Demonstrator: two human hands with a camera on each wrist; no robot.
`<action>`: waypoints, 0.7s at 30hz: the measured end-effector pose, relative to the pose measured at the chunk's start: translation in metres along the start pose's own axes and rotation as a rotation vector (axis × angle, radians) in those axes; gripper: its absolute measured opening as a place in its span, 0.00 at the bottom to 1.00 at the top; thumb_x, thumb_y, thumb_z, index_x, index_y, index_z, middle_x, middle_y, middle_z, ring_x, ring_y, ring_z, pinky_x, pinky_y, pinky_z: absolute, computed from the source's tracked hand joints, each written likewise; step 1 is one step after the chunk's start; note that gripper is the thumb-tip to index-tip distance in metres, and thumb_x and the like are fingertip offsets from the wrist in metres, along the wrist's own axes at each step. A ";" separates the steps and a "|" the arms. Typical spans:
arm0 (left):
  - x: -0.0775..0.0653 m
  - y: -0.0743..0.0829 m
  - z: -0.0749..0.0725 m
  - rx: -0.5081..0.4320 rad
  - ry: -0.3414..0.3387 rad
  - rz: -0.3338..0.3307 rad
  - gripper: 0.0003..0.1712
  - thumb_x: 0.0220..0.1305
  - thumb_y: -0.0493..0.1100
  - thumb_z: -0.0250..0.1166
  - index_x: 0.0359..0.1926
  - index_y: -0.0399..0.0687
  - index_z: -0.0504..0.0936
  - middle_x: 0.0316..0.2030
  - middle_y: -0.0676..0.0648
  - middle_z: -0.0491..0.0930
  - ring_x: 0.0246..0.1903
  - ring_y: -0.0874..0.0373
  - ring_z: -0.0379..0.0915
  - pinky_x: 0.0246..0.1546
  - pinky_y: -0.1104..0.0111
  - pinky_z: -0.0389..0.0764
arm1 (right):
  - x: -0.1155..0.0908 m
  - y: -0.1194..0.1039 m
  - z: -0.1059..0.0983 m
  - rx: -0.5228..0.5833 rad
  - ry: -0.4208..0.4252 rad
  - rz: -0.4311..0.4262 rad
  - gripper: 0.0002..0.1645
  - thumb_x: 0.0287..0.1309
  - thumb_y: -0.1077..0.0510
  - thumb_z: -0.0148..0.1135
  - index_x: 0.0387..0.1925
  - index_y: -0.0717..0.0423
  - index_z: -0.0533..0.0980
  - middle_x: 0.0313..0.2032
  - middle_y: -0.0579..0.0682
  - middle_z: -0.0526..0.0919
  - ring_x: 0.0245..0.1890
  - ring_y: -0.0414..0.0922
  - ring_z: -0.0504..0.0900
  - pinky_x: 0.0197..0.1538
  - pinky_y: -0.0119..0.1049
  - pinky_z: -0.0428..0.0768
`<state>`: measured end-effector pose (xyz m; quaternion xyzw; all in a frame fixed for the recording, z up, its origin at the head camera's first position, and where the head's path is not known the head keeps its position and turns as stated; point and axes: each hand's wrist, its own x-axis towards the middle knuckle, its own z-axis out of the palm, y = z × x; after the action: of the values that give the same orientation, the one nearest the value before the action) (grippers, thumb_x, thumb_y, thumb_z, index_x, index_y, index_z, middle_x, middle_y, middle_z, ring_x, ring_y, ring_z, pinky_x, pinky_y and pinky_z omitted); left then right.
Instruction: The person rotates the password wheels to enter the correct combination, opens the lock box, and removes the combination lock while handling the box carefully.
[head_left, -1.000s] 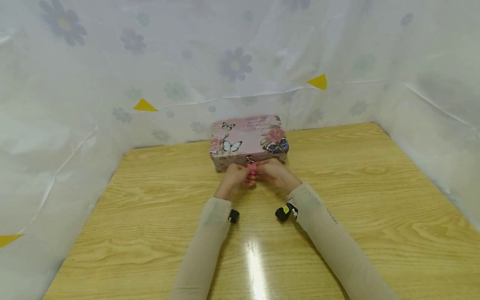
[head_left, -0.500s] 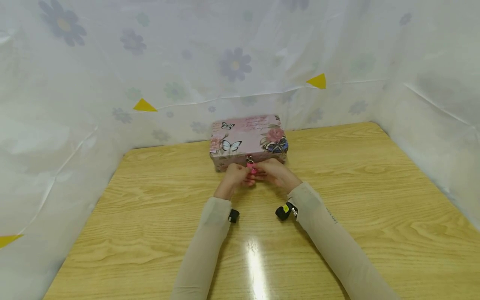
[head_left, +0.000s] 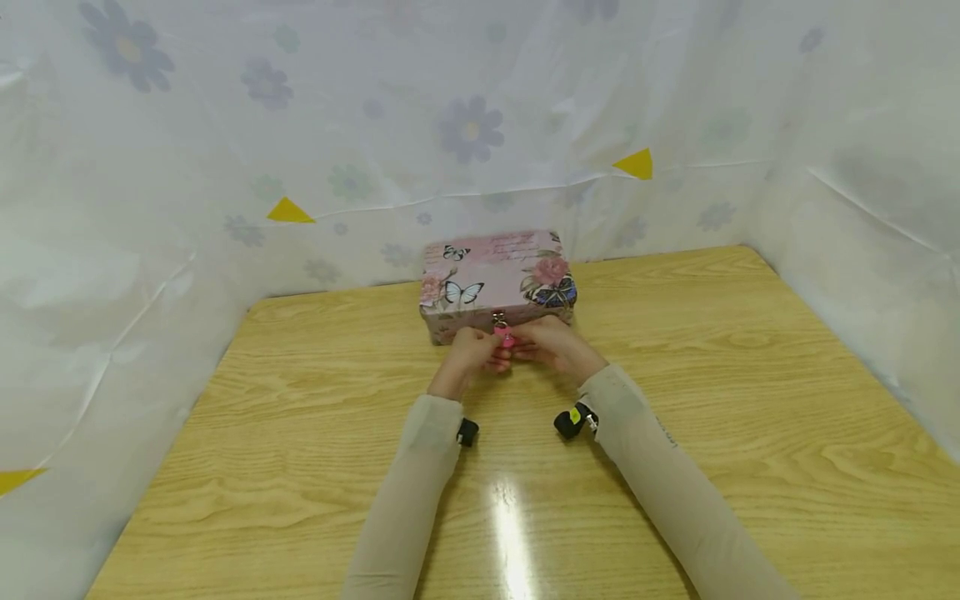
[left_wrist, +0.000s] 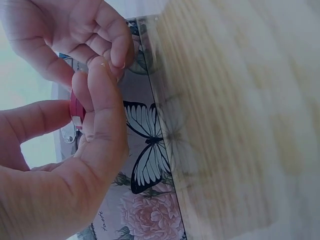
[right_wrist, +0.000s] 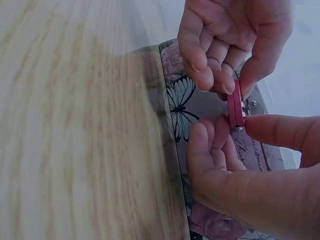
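A pink padlock [head_left: 503, 335] hangs from the metal clasp [head_left: 499, 317] on the front of a pink box printed with flowers and butterflies [head_left: 495, 271]. My left hand [head_left: 468, 348] pinches one side of the padlock between thumb and fingers. From the other side, my right hand [head_left: 555, 343] holds it too, thumb tip on its edge and fingers curled behind. In the right wrist view, small silver parts show on the padlock [right_wrist: 235, 105] near the right thumb; whether one is a key I cannot tell. The box lid is down.
The box stands near the back of a wood-grain table [head_left: 300, 433]. Behind it hangs a pale flowered curtain [head_left: 360, 125] with yellow triangles. A black strap piece [head_left: 573, 421] hangs below the right sleeve, another [head_left: 467, 432] below the left.
The padlock has turned slightly between the fingers, and more of its front shows. My right hand and wrist have shifted a little; the left hand and the box stay put.
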<state>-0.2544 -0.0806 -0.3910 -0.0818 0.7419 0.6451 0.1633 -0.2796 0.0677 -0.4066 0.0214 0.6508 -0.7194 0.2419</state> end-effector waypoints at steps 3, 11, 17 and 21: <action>0.001 -0.001 0.000 -0.003 0.003 0.003 0.17 0.71 0.35 0.52 0.43 0.19 0.78 0.24 0.43 0.80 0.20 0.59 0.78 0.37 0.62 0.85 | 0.000 0.000 -0.002 -0.017 -0.019 -0.006 0.18 0.66 0.65 0.53 0.52 0.76 0.71 0.26 0.46 0.81 0.29 0.40 0.80 0.53 0.39 0.79; -0.001 0.000 0.000 0.007 -0.005 -0.006 0.17 0.71 0.36 0.52 0.43 0.20 0.78 0.25 0.43 0.80 0.21 0.59 0.78 0.39 0.61 0.84 | 0.001 0.001 -0.004 -0.020 -0.043 -0.030 0.21 0.67 0.67 0.51 0.57 0.79 0.67 0.29 0.46 0.80 0.31 0.39 0.79 0.50 0.36 0.80; 0.000 0.000 0.000 -0.012 -0.005 -0.007 0.17 0.71 0.35 0.52 0.44 0.19 0.78 0.24 0.44 0.79 0.21 0.59 0.78 0.40 0.61 0.84 | 0.002 0.002 -0.005 -0.021 -0.063 -0.037 0.23 0.67 0.69 0.48 0.59 0.82 0.63 0.29 0.45 0.80 0.31 0.39 0.80 0.52 0.37 0.78; 0.001 -0.001 0.000 -0.019 -0.006 -0.001 0.17 0.70 0.34 0.51 0.43 0.19 0.78 0.24 0.43 0.79 0.20 0.59 0.77 0.39 0.61 0.84 | 0.001 0.002 -0.004 -0.013 -0.077 -0.045 0.24 0.66 0.70 0.48 0.60 0.82 0.62 0.29 0.45 0.81 0.31 0.39 0.80 0.54 0.39 0.77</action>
<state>-0.2548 -0.0808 -0.3927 -0.0816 0.7352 0.6523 0.1650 -0.2807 0.0714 -0.4089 -0.0225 0.6458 -0.7207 0.2509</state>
